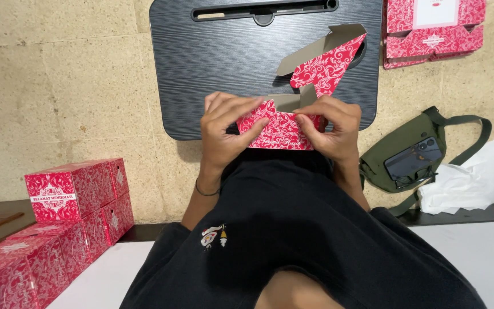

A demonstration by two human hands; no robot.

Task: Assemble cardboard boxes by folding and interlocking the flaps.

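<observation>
Head view is showing me both hands working a red, white-patterned cardboard box blank [281,129] at the near edge of the black lap tray [212,63]. My left hand [224,134] and right hand [330,131] are each pinching a side, probably steadying the fold while its long flap is sticking up behind.

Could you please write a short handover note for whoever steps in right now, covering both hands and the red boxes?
Left hand and right hand both grip the half-folded red carton over the black lap desk; its lid flap stands open. 
Done: finished red boxes are stacked at the left. 
Left: this carton is not yet closed; flat blanks lie at the upper right. 
A green pouch holding a phone lies at the right.
</observation>
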